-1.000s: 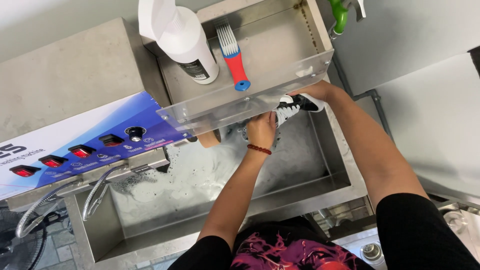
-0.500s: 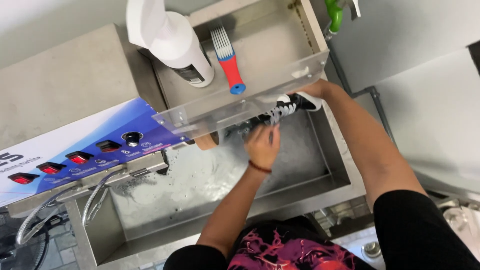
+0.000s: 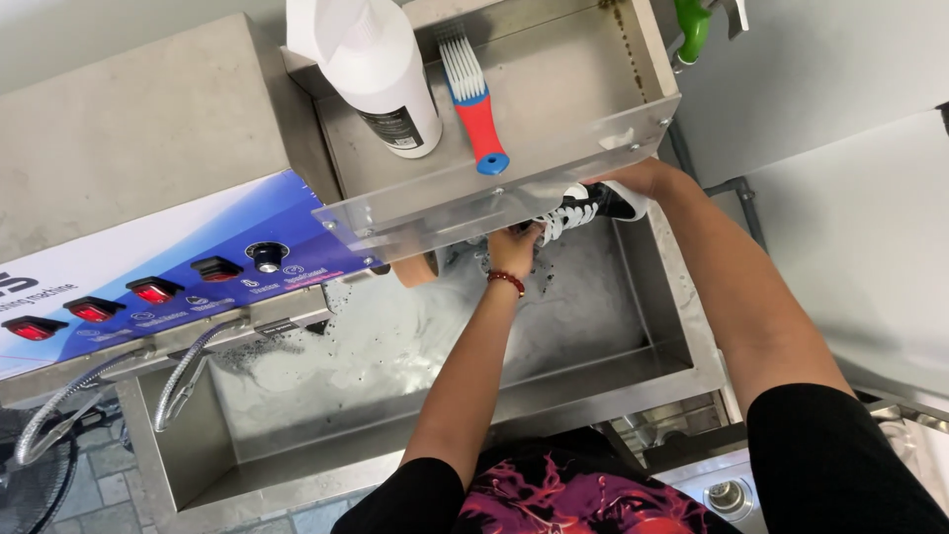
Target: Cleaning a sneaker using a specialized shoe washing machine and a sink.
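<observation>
A black-and-white sneaker point(image 3: 583, 206) with white laces sits partly under a clear plastic shield point(image 3: 474, 203), above a steel wash basin point(image 3: 633, 336). My right hand point(image 3: 638, 178) grips the shoe's heel end at the basin's far right corner. My left hand point(image 3: 512, 249), with a red bead bracelet on the wrist, reaches under the shield and presses on the shoe's front part; its fingers are mostly hidden. A round tan brush head point(image 3: 415, 269) pokes out from beneath the shield, just left of that hand.
A steel tray point(image 3: 563, 79) above the shield holds a white spray bottle point(image 3: 381, 69) and a red-and-blue brush point(image 3: 476, 94). A blue control panel point(image 3: 158, 272) with red switches lies left. Metal hoses point(image 3: 188, 366) hang below it. Foamy water coats the basin.
My left hand pulled back from the shoe half a second ago, then went forward under the shield again. My right hand stayed on the shoe. The view shifted slightly.
</observation>
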